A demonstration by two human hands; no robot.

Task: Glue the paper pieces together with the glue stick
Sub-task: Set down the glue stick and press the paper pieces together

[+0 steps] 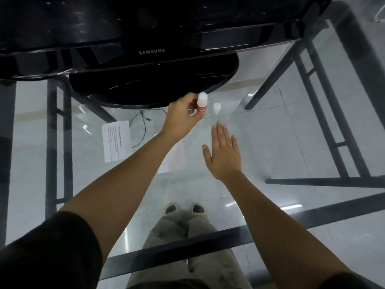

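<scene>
The glue stick stands upright in the left hand, fingers wrapped around its red body, just in front of the monitor base. Nearer the person than the base, the right hand hovers flat, fingers spread, and a printed paper lies on the glass table.

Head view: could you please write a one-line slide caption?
Left hand holds a glue stick over a glass table; right hand hovers open.

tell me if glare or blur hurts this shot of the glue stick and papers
Head view: dim overall; glare streaks on the glass table; wide-angle bending at the edges; glue stick in the left hand is sharp enough; the paper text is mostly unreadable.
</scene>
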